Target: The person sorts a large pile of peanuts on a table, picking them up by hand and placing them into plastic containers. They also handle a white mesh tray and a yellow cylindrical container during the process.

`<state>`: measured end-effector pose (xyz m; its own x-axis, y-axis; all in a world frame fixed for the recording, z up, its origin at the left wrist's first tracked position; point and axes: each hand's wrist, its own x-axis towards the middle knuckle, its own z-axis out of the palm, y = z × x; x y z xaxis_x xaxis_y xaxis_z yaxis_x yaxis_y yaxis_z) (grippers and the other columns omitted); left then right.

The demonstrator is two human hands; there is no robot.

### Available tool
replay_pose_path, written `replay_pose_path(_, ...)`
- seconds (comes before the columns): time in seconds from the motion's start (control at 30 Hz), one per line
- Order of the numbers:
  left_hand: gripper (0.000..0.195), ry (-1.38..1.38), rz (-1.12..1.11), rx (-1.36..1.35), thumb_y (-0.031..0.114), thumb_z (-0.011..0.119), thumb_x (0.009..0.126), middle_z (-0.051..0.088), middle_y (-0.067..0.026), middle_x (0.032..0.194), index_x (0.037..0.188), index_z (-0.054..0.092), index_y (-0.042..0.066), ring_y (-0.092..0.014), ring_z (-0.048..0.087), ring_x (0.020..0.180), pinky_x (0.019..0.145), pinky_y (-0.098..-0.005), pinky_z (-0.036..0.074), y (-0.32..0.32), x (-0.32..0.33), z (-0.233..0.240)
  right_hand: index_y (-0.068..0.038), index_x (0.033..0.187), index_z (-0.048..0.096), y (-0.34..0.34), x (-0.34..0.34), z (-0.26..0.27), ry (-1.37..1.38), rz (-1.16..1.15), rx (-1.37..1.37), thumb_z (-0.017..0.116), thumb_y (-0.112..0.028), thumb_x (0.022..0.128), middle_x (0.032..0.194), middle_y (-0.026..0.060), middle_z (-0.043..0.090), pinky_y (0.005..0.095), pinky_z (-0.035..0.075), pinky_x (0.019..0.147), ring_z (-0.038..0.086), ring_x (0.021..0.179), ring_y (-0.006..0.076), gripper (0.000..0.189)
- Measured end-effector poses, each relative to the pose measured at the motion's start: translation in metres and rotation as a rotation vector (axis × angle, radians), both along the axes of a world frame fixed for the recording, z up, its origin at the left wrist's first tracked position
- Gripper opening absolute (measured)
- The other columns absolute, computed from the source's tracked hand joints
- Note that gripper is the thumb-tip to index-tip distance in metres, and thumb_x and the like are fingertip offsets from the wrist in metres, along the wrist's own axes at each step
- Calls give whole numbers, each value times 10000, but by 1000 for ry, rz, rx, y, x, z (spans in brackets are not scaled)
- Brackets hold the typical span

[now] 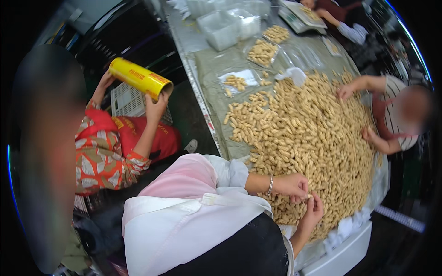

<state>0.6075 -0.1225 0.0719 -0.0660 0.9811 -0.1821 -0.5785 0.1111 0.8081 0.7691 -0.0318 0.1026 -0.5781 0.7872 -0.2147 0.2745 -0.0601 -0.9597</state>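
Note:
A broad heap of unshelled peanuts (310, 138) covers much of the cloth-covered table before me. My left hand (292, 186), with a bracelet at its wrist, is over the near part of the heap, its fingers pinched together. Close beside it, my right hand (313, 208) pinches a small pale piece, probably a peanut, between thumb and fingers; the fingertips of both hands nearly meet at it. Farther up the table lie clear plastic trays of peanuts (262, 52), and a tray with a white liner (237, 82) holding a few peanuts.
Clear plastic containers (219, 29) are stacked at the table's far end near a scale (300, 17). A co-worker at the right reaches into the heap. Another person at the left holds a yellow cardboard tube (140, 77). A white box (340, 252) stands at the lower right.

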Motion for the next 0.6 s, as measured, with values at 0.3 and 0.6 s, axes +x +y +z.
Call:
replay_pose_path(0.3, 179, 17, 16, -24, 88, 675, 844, 661, -100, 801, 949, 583, -23, -160, 665, 681, 551, -256, 526, -11, 3, -16, 63, 1146, 595, 1, -8, 5, -71, 211, 133, 557, -62, 940, 1052, 90, 631, 255, 475, 809, 589, 925, 135, 243)
replay_pose_path(0.6, 150, 79, -17, -2, 134, 708, 822, 654, -77, 700, 829, 628, 7, -125, 640, 603, 497, -240, 488, -16, 3, -16, 64, 1134, 609, -11, -5, 17, -118, 240, 135, 566, -76, 938, 1053, 96, 629, 261, 475, 815, 587, 927, 141, 245)
